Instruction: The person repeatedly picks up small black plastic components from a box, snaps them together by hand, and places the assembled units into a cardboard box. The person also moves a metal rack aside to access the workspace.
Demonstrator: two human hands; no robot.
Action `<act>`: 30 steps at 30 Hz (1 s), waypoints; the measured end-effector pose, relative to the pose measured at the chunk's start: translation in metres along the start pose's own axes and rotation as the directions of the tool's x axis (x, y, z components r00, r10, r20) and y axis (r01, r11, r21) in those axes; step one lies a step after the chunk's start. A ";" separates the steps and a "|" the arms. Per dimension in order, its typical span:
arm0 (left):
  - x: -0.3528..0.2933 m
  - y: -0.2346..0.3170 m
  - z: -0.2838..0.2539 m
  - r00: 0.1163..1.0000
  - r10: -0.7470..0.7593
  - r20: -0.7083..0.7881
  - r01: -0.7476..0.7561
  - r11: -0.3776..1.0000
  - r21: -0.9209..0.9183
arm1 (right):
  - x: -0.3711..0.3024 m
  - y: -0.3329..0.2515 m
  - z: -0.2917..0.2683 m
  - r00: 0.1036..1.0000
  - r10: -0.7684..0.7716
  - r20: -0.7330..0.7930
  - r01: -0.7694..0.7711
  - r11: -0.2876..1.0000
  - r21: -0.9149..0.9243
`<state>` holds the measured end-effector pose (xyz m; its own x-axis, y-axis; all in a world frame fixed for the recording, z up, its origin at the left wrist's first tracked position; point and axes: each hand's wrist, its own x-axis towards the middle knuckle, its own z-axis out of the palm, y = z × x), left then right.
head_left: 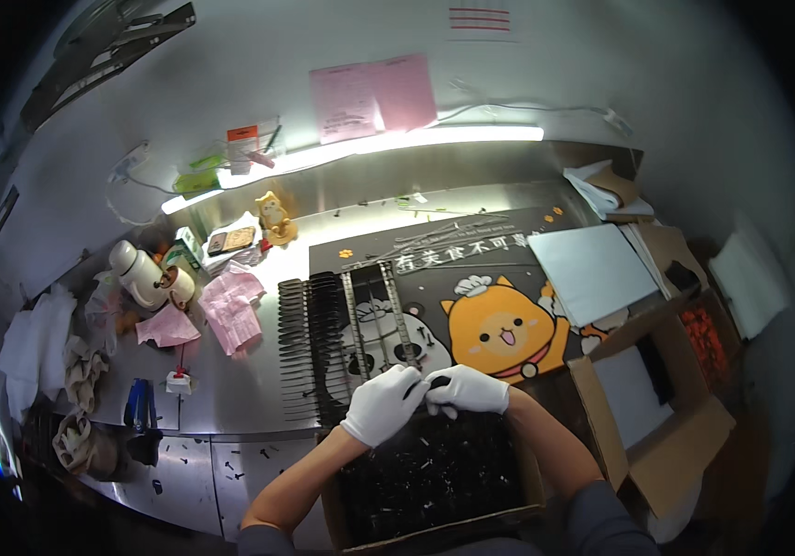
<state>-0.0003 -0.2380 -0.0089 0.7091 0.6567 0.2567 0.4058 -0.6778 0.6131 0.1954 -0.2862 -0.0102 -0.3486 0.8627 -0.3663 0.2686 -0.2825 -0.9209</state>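
My left hand [382,406] and my right hand [472,390], both in white gloves, meet at the fingertips above an open cardboard box [495,519]. Their fingers are closed and pressed together. A bit of something dark shows between them, too small and covered to name. Many small black pieces [425,482] fill the box under my wrists. Just beyond my left hand, metal rails [357,320] lie side by side on a dark mat [546,264] printed with cartoon animals. Left of the rails stand rows of slim black toothed pieces [309,334].
At right, an open carton [643,459] stands beside white sheets [595,273] and a container of red pieces [703,338]. To the left are pink cloths [231,306], a white bottle [135,274] and a blue tool [141,405]. A lit tube [416,141] runs along the wall.
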 end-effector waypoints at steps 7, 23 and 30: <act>-0.085 0.001 0.097 0.614 -0.517 0.596 0.746 0.135 -0.652 | -0.047 0.082 0.099 0.893 -0.323 -0.314 -0.083 0.567 -0.819; -0.149 0.012 0.079 0.672 -0.297 0.678 0.733 0.399 -0.551 | -0.089 0.140 0.110 0.926 0.329 -0.184 -0.289 0.933 0.215; -0.135 -0.081 -0.057 0.767 -0.378 -0.519 0.219 0.914 -0.342 | -0.013 0.031 0.088 0.955 -0.282 -0.092 0.274 0.957 -0.091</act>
<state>-0.1618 -0.2528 -0.0507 0.0908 0.9312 0.3530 0.3288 -0.3626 0.8720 0.1296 -0.3431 -0.0459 -0.3257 0.9423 -0.0776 0.2434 0.0042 -0.9699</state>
